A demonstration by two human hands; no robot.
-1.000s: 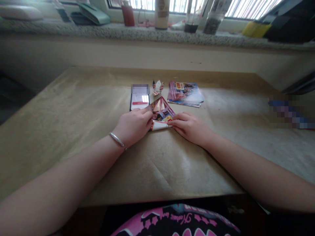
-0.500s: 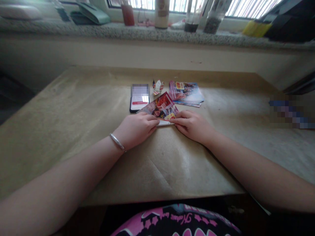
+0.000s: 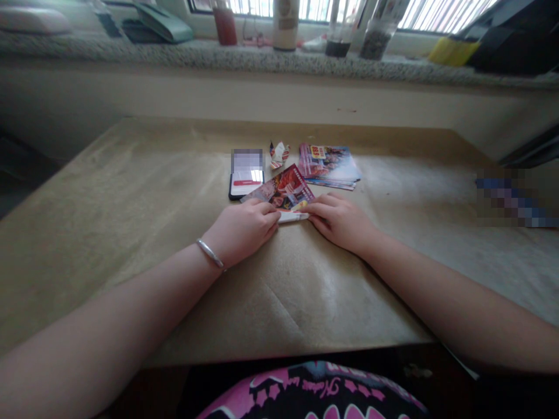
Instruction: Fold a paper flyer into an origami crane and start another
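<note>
A colourful printed flyer (image 3: 286,189) lies on the table in front of me, one corner pointing away. Its near edge is turned over into a narrow white strip (image 3: 292,217). My left hand (image 3: 244,227) closes on the left end of that strip, thumb and fingers pressed together. On the right end, the fingers of my right hand (image 3: 338,221) pinch the same fold. Both thumbs are partly hidden. A phone (image 3: 247,181) with a lit screen rests just beyond my left hand, close to the flyer's left corner.
A stack of similar flyers (image 3: 332,163) sits behind my right hand. Beside it stands a small crumpled or folded paper piece (image 3: 279,155). A tan cover lies over the table (image 3: 209,308). Bottles and jars, one a red jar (image 3: 225,26), line the granite windowsill (image 3: 174,55) at the back.
The right fingers have shifted slightly along the fold, and a little more of the flyer's near edge is turned over. The left hand stays almost still.
</note>
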